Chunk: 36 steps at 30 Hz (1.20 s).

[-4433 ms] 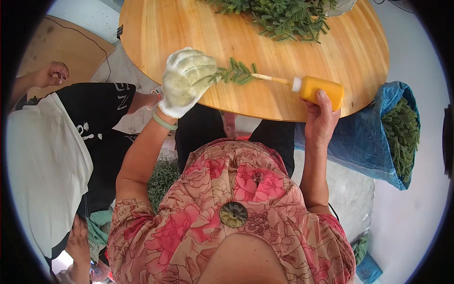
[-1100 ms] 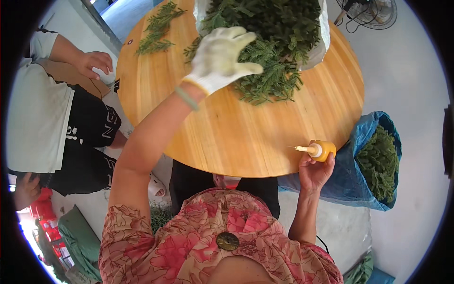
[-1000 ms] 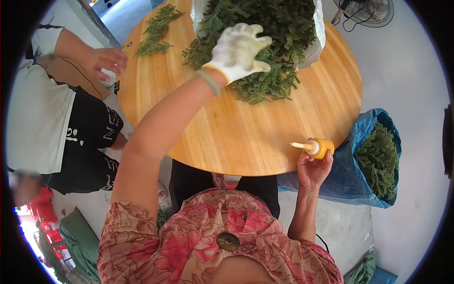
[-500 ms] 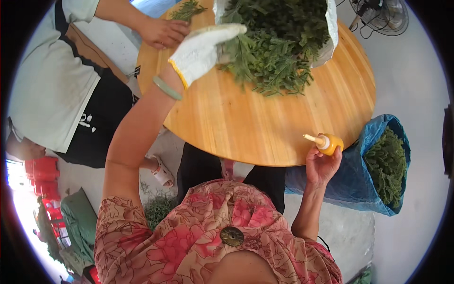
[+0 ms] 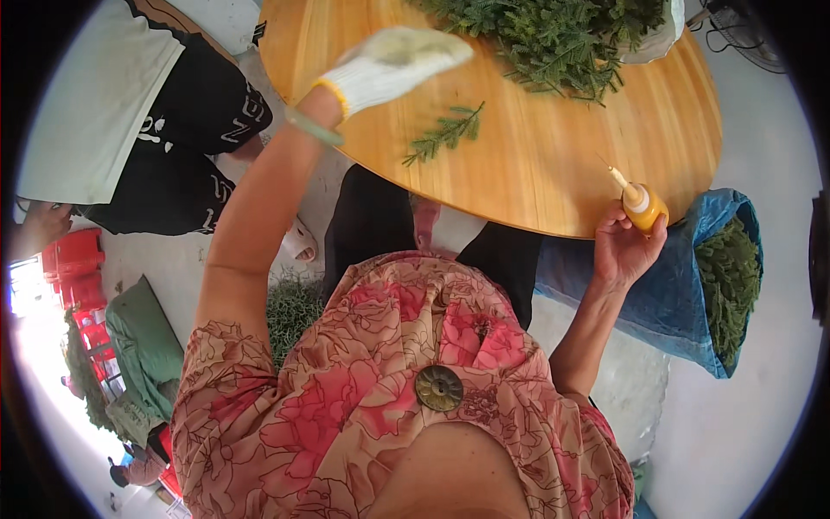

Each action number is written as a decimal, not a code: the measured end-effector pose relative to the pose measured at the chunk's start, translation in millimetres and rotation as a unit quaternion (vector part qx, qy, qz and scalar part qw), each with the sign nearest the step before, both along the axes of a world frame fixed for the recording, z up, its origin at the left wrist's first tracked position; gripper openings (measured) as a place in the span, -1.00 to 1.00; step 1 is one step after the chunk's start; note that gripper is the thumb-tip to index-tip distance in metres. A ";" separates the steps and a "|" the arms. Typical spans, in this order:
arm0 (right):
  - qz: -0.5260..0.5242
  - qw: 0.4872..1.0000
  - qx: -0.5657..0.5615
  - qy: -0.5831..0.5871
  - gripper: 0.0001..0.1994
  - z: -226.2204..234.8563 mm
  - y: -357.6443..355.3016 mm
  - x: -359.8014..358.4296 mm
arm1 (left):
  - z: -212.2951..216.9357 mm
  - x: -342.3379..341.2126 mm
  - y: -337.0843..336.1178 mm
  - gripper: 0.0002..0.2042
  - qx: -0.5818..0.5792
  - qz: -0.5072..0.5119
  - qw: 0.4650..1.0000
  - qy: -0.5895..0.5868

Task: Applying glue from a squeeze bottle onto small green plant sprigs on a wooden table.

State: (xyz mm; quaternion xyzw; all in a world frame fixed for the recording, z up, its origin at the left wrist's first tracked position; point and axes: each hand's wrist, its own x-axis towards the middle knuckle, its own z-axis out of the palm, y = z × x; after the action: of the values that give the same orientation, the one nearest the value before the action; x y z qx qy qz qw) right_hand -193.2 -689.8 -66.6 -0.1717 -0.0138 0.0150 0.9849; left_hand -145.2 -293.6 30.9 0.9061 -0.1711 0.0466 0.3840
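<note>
Over the table (image 5: 536,177) at left, the gloved left hand (image 5: 402,66) hangs blurred, its fingers' state unclear; a green sprig (image 5: 447,135) lies within reach; the right hand (image 5: 624,251) clamps fingers round a yellow bottle (image 5: 654,216), nozzle (image 5: 618,178) up, presumably against drips.

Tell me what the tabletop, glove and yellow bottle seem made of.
Tabletop: wood, probably varnished, going by its striped grain and soft sheen. Glove: matte knitted fabric, perhaps cotton; the cuff looks ribbed. Yellow bottle: likely smooth plastic, judging by its evenly coloured body.
</note>
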 end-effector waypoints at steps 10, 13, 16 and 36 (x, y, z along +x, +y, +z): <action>-0.001 0.999 -0.048 0.003 -0.50 12.5 8.2 2.1 | -32.5 -117.1 -47.4 -0.54 0.146 0.235 0.956 -0.098; 0.000 0.999 -0.050 0.008 -0.55 25.2 21.6 9.3 | -59.3 -107.5 -53.3 -0.80 0.097 0.217 0.959 -0.152; -0.011 0.997 -0.075 0.006 -0.57 32.0 25.9 13.4 | -68.5 -105.2 -52.6 -0.84 0.107 0.183 0.949 -0.232; -0.073 0.962 -0.260 0.034 -0.70 22.2 35.7 -12.8 | -83.3 -72.4 -31.2 -0.87 -0.004 0.071 0.976 -0.208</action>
State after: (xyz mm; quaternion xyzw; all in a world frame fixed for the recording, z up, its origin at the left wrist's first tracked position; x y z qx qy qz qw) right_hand -206.0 -654.1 -44.4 -0.4217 0.0370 -0.0480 0.9047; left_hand -217.7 -324.9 -52.4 0.8849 -0.1824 0.2614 0.3396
